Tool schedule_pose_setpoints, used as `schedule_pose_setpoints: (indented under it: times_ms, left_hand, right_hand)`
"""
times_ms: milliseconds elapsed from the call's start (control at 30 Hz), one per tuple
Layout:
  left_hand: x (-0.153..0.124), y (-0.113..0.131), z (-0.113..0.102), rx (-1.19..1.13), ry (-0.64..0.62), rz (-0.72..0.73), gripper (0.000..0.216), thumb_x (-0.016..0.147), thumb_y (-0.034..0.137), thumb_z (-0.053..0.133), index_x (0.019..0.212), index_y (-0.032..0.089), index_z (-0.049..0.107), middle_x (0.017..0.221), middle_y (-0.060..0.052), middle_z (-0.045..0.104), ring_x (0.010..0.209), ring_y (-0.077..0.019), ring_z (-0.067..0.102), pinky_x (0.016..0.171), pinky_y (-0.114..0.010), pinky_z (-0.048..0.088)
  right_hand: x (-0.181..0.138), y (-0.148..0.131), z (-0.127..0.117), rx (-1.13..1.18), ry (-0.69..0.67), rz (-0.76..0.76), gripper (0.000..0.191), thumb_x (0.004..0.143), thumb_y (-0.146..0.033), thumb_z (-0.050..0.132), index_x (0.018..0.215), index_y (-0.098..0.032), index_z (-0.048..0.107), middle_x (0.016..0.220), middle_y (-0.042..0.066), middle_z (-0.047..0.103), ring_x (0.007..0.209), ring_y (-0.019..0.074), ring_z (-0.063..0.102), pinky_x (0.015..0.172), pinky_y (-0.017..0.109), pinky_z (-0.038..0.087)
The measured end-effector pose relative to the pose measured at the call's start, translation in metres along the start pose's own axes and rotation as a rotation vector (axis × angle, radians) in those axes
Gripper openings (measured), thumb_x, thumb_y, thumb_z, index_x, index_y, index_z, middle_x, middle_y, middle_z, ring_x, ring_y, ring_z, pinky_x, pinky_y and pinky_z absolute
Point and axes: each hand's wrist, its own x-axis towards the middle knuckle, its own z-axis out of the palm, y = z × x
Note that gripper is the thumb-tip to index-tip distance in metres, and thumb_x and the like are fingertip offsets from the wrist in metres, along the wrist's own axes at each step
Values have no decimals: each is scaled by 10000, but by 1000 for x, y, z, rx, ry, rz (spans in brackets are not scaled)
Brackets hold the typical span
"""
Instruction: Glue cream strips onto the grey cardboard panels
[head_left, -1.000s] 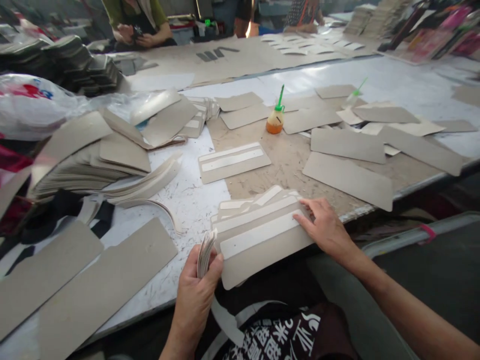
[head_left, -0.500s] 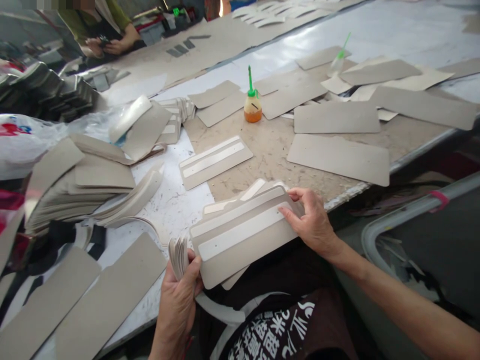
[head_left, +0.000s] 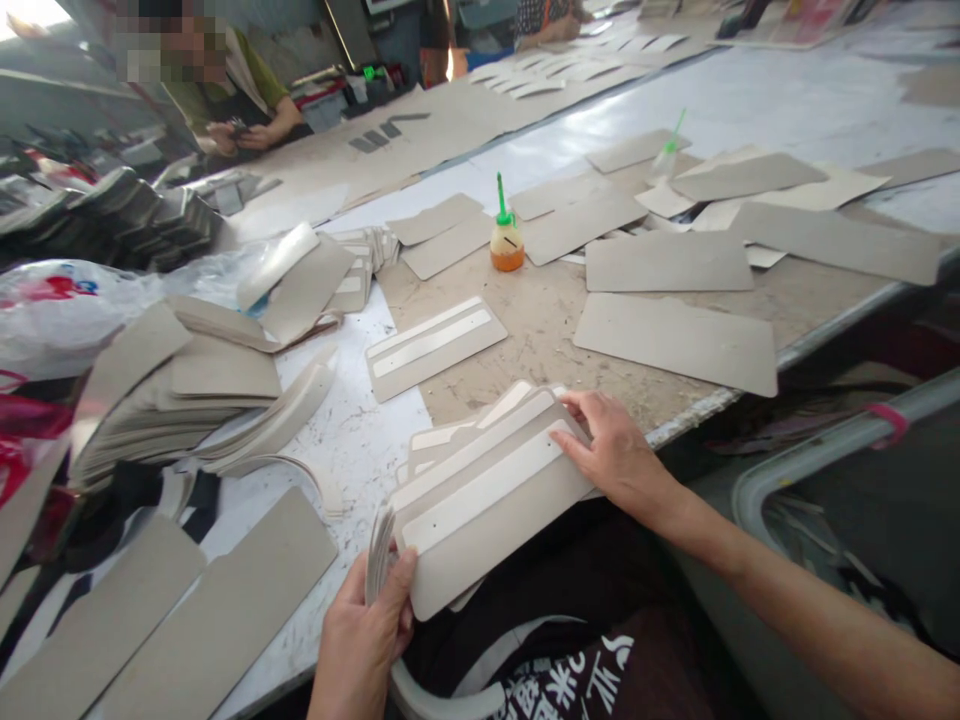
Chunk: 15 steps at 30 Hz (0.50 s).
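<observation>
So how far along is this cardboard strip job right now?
Done: one card with white strips lies finished on the table. In hand: the left hand and right hand hold a stack of stripped cards. Left: many plain grey cards lie bare, beside the glue bottle.

White Chinese characters, unreadable, on dark shirt (head_left: 577, 685)

grey cards (head_left: 487, 495) with white strips, orange glue bottle (head_left: 507, 240) with green nozzle.
</observation>
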Motion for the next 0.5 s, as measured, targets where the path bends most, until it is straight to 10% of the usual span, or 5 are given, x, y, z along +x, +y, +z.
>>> schedule_pose_setpoints:
  times_ms: [500]
  left_hand:
    - [6,-5,6,-11,-54,109,466,583,530,706,843,171,563,431,104,384,352,-56,318,342,-178,214]
  right_hand:
    - [23,4,9,-374,-70,16,418,842,-463,492,1089,-134,564,978,141,538,984,300,487,837,437,419]
